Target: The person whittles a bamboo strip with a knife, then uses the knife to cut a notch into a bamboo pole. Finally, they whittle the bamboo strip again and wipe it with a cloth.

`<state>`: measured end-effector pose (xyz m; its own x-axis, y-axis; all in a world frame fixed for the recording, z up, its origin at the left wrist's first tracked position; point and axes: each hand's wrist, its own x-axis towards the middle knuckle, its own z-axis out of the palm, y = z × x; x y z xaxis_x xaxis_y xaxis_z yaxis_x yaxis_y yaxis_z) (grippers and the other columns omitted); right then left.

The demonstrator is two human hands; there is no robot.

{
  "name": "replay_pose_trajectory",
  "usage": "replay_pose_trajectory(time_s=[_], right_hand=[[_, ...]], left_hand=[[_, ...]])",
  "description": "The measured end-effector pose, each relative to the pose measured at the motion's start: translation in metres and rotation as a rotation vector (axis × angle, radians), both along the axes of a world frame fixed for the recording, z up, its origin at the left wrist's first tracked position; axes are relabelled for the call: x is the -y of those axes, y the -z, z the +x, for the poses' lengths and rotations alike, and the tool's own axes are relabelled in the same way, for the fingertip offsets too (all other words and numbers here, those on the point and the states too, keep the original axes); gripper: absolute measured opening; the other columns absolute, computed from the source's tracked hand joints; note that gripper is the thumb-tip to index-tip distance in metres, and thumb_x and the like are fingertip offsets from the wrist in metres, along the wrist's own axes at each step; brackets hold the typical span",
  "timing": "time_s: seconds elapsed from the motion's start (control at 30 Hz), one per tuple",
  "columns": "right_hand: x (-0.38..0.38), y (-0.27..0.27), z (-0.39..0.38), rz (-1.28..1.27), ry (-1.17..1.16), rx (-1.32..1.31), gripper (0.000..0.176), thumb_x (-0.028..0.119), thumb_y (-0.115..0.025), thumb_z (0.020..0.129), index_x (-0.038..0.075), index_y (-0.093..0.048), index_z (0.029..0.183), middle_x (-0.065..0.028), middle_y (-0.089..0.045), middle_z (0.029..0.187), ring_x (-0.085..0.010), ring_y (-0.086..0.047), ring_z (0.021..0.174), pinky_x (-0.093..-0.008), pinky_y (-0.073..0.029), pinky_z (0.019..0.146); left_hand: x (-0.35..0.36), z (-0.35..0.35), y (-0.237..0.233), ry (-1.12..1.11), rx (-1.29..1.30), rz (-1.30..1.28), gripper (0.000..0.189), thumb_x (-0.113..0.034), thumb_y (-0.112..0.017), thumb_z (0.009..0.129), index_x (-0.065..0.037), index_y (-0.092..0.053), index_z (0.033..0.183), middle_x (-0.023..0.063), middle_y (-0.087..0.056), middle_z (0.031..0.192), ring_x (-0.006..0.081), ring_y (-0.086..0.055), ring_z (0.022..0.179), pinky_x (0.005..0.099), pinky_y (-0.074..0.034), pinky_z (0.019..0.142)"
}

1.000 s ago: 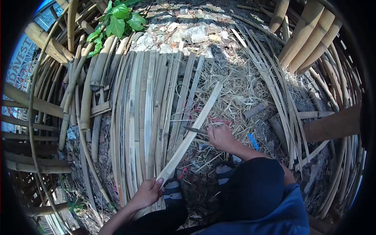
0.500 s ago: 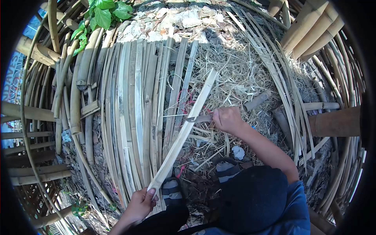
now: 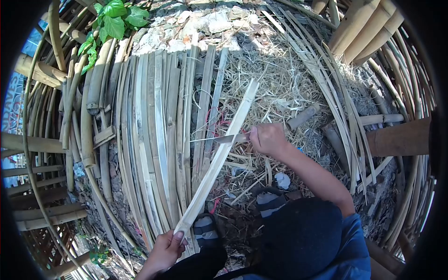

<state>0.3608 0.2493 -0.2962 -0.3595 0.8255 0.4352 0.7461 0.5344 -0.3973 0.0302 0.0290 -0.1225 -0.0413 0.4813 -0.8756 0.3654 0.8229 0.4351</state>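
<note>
A long pale bamboo strip (image 3: 208,176) slants up and to the right in front of me. Around its lower end, my left hand (image 3: 168,249) is closed, thumb on top. My right hand (image 3: 269,139) grips the handle of a knife (image 3: 226,139), whose blade lies across the upper half of the strip with its tip pointing left. Beneath and to the left, many split bamboo strips (image 3: 148,140) lie side by side, roughly parallel. Pink-red string (image 3: 216,126) shows on the ground just behind the blade.
Bamboo shavings (image 3: 270,88) cover the ground beyond my right hand, with a short bamboo piece (image 3: 303,116) on them. Longer strips (image 3: 322,79) lie to the right. Thick poles (image 3: 366,32) stand at the upper right, and more poles (image 3: 95,84) lie left. My sandalled feet (image 3: 205,227) are close below.
The knife blade has slid slightly so that more of it sticks out left of the strip. My right hand has shifted a little left and up. My left hand keeps its grip.
</note>
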Motion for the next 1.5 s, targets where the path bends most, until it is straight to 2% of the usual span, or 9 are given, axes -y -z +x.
replay_pose_trajectory(time_s=[0.17,0.23,0.37,0.43,0.7,0.97,1.33,1.4,1.5], right_hand=[[-0.033,-0.002,0.020,0.105,-0.099,0.038,0.037,0.020,-0.050,0.095,0.006,-0.062,0.062,-0.0113,-0.060,0.052,-0.0286,-0.059,0.042,-0.0420,-0.048,0.042],[-0.058,-0.001,0.044,-0.241,0.209,-0.081,0.042,0.021,-0.048,0.096,0.004,-0.061,0.060,-0.0132,-0.059,0.050,-0.0324,-0.059,0.043,-0.0441,-0.049,0.045],[-0.042,-0.006,0.061,-0.102,0.168,0.150,0.047,0.023,-0.046,0.099,0.002,-0.061,0.059,-0.0169,-0.057,0.049,-0.0369,-0.059,0.044,-0.0466,-0.050,0.049],[-0.032,-0.004,0.045,-0.170,0.305,-0.085,0.051,0.024,-0.044,0.101,0.001,-0.062,0.059,-0.0195,-0.056,0.049,-0.0393,-0.058,0.045,-0.0479,-0.050,0.050],[0.067,-0.015,-0.046,-0.389,-0.022,-0.251,0.043,0.019,-0.047,0.098,0.000,-0.061,0.062,-0.0204,-0.059,0.055,-0.0381,-0.058,0.045,-0.0483,-0.049,0.049],[0.051,-0.010,-0.049,0.153,-0.184,-0.240,0.026,0.011,-0.057,0.087,0.006,-0.057,0.061,-0.0085,-0.056,0.052,-0.0264,-0.056,0.042,-0.0403,-0.049,0.044],[0.003,0.018,0.008,0.068,0.176,-0.025,0.040,0.018,-0.051,0.094,0.005,-0.060,0.057,-0.0127,-0.059,0.052,-0.0291,-0.058,0.041,-0.0413,-0.047,0.042],[0.016,0.006,-0.006,-0.141,0.238,-0.131,0.040,0.018,-0.051,0.094,0.005,-0.061,0.058,-0.0127,-0.058,0.051,-0.0292,-0.057,0.039,-0.0413,-0.047,0.042],[0.043,-0.008,-0.033,-0.104,0.013,-0.117,0.039,0.015,-0.050,0.095,0.006,-0.063,0.060,-0.0137,-0.059,0.053,-0.0298,-0.056,0.042,-0.0429,-0.047,0.044]], left_hand=[[-0.002,0.000,-0.007,0.024,-0.003,0.015,0.043,-0.036,-0.044,0.108,-0.001,-0.058,0.088,0.0016,-0.049,0.060,0.0087,-0.044,0.047,0.0250,-0.036,0.045],[0.004,-0.005,-0.009,0.049,-0.023,0.026,0.044,-0.037,-0.044,0.108,-0.001,-0.058,0.087,0.0017,-0.049,0.060,0.0088,-0.044,0.047,0.0250,-0.037,0.045],[0.012,-0.012,-0.005,0.005,-0.048,-0.026,0.045,-0.036,-0.044,0.108,0.000,-0.059,0.087,0.0022,-0.051,0.060,0.0090,-0.044,0.046,0.0254,-0.037,0.045],[0.006,-0.005,-0.011,-0.050,-0.059,-0.064,0.044,-0.036,-0.044,0.108,0.000,-0.059,0.087,0.0028,-0.050,0.060,0.0097,-0.044,0.046,0.0253,-0.036,0.045],[-0.003,-0.002,0.002,-0.086,0.032,-0.118,0.044,-0.036,-0.045,0.108,0.000,-0.059,0.087,0.0023,-0.048,0.059,0.0098,-0.041,0.047,0.0262,-0.037,0.046],[-0.004,0.001,-0.004,-0.075,0.061,-0.135,0.044,-0.039,-0.044,0.108,0.000,-0.058,0.092,-0.0010,-0.044,0.060,0.0077,-0.038,0.050,0.0246,-0.034,0.047],[0.007,-0.008,0.000,-0.129,0.040,-0.115,0.048,-0.041,-0.043,0.107,0.000,-0.059,0.087,0.0027,-0.046,0.057,0.0105,-0.040,0.047,0.0265,-0.037,0.046],[0.006,-0.011,0.000,-0.104,0.053,-0.110,0.048,-0.040,-0.044,0.107,0.000,-0.060,0.087,0.0026,-0.047,0.057,0.0104,-0.041,0.047,0.0265,-0.037,0.046],[0.005,-0.009,0.000,-0.083,0.053,-0.120,0.047,-0.040,-0.044,0.107,0.000,-0.060,0.087,0.0026,-0.047,0.058,0.0103,-0.042,0.047,0.0264,-0.037,0.046]])
